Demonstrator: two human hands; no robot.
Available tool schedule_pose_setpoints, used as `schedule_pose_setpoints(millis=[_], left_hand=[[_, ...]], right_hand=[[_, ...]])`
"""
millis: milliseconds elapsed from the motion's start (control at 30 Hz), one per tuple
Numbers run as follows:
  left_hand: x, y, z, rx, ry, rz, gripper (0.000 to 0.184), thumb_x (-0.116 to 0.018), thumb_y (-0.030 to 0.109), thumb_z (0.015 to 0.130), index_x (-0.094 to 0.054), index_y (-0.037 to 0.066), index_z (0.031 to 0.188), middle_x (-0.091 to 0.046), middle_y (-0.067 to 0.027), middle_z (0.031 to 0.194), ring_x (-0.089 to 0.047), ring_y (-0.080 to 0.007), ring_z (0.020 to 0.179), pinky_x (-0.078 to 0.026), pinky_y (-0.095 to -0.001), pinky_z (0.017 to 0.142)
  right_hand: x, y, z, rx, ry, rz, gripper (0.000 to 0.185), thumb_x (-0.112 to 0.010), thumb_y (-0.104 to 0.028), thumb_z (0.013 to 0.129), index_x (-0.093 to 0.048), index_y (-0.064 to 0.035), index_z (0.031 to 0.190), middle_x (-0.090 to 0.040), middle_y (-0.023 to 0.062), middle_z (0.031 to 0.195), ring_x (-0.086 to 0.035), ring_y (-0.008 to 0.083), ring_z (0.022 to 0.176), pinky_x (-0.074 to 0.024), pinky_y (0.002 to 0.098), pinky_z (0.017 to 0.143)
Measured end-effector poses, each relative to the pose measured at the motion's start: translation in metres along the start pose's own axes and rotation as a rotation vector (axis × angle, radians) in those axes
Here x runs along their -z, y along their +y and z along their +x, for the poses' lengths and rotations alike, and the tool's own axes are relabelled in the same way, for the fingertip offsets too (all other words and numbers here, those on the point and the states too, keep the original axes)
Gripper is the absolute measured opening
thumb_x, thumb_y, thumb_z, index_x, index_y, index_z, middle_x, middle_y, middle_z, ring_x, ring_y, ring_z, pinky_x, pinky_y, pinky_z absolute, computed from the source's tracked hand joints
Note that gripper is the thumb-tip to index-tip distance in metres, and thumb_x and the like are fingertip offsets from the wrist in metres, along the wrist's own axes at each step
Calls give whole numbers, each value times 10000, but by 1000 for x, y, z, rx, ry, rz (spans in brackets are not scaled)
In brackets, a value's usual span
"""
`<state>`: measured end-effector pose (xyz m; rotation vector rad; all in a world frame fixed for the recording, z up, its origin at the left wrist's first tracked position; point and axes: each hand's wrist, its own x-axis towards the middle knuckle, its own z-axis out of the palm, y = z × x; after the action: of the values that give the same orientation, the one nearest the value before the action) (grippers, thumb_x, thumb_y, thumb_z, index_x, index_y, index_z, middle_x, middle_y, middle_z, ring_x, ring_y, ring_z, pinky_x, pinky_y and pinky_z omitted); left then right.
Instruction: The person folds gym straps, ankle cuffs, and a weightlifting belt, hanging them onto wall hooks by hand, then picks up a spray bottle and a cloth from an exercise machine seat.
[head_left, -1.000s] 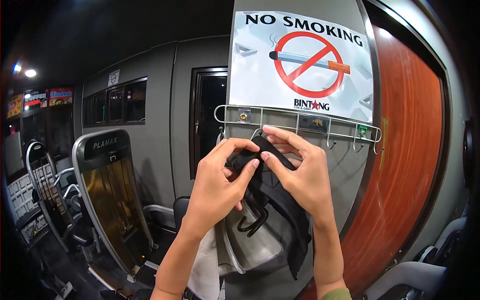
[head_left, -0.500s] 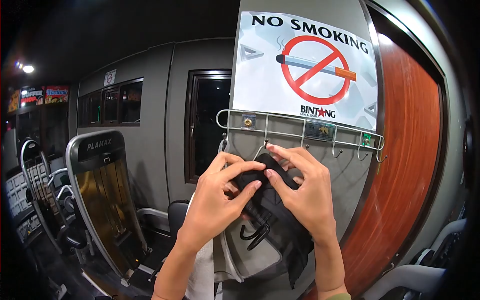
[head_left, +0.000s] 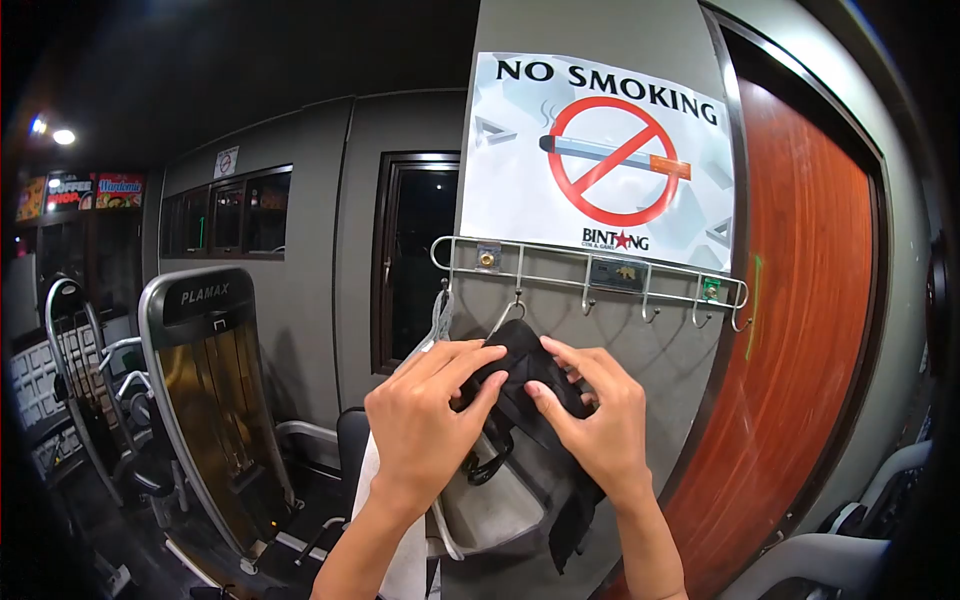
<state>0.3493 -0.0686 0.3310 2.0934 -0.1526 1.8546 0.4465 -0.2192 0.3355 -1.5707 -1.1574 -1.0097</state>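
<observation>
A black fabric item (head_left: 518, 362) is in front of the grey wall, just below a wire hook rack (head_left: 540, 262). My left hand (head_left: 425, 420) pinches its left side between thumb and fingers. On the right side of the fabric, my right hand (head_left: 605, 425) grips it with thumb and fingers. A metal loop (head_left: 513, 312) shows above the fabric at one of the rack's hooks. Black strap material (head_left: 572, 520) hangs down between my forearms, and a dark curved hook-like piece (head_left: 487, 465) shows beside my left hand.
A no smoking poster (head_left: 600, 150) is above the rack. A reddish wooden door (head_left: 800, 300) stands at the right, and a weight machine (head_left: 205, 400) at the left. A white towel (head_left: 405, 550) and a grey-framed object (head_left: 495, 510) hang below my hands.
My right hand has shifted its fingers lower and away from the top of the black fabric, exposing more of it. The dark hook-like piece is now more hidden. The camera view has shifted.
</observation>
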Motion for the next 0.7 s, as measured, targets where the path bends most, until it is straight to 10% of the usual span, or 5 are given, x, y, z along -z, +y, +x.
schedule_pose_setpoints(millis=[267,700], left_hand=[[8,13,-18,-40,33,193,261,-783,133,755,-758,156,1013,-686,2,1063,-565,-220,869,-465,-359,820],[96,29,-110,193,-178,302,184,-790,126,740,-716,123,909,-559,-5,721,-529,-207,720,-442,-337,703]], right_hand=[[18,-17,-44,219,148,-165,284,-777,-98,755,-742,-128,1036,-631,50,1058,-601,263,990,-509,379,808],[-37,-77,-146,82,-160,427,231,-739,-87,770,-721,-127,997,-618,28,806,-590,210,773,-499,342,674]])
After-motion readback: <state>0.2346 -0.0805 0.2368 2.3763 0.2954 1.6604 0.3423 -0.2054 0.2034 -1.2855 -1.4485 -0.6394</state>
